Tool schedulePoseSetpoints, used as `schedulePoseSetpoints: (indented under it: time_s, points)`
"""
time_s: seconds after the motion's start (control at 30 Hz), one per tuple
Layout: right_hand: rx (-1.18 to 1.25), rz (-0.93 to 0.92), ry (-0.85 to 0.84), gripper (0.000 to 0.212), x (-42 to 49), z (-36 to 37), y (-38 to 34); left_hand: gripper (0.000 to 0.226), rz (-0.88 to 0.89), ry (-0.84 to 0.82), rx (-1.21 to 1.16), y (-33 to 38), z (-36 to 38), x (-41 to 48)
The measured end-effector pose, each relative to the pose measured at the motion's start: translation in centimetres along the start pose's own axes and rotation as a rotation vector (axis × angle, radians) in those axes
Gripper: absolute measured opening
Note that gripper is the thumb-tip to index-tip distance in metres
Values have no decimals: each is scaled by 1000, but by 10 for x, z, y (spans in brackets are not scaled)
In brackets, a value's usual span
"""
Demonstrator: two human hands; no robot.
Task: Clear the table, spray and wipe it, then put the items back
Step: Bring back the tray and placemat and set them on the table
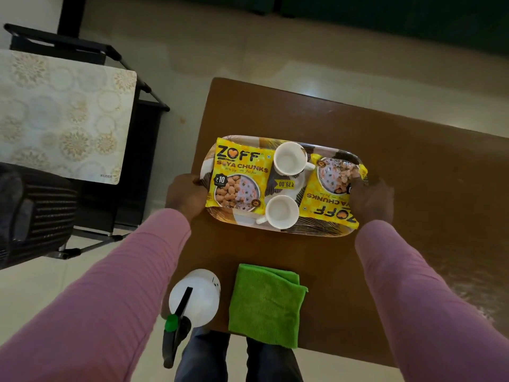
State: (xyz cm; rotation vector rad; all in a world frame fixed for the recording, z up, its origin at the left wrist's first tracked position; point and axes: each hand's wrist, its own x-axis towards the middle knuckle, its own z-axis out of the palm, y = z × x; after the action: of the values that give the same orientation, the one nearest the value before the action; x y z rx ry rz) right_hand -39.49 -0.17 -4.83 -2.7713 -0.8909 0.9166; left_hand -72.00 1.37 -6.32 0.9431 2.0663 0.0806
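Brown table [413,166], patterned tray [316,230], green cloth [265,304], white spray bottle [195,296] at near edge

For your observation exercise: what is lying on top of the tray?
On the tray lie two yellow soya chunk packets and two white cups. The tray's pattern beneath them is mostly covered.

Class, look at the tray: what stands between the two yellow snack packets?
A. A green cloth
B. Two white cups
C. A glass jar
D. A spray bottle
B: two white cups stand on the tray, between the left packet and the right packet.
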Motion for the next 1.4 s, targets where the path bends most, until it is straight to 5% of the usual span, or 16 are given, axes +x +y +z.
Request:
schedulePoseSetpoints:
  time_s: [0.23,0.7,1.03,1.4]
  points:
    - [-37,-39,99,59,-73,-18,-28,52,85,83,89,20,-62,-69]
    - [24,-351,160,55,-315,-32,-123,50,332,84,123,-63,-250,-171]
    - [-49,-509,108,60,-462,44,-217,49,274,123,38,-178,-409,-143]
    - [-140,-579,28,60,-464,111,-322,52,243,154,46,-191,-488,-51]
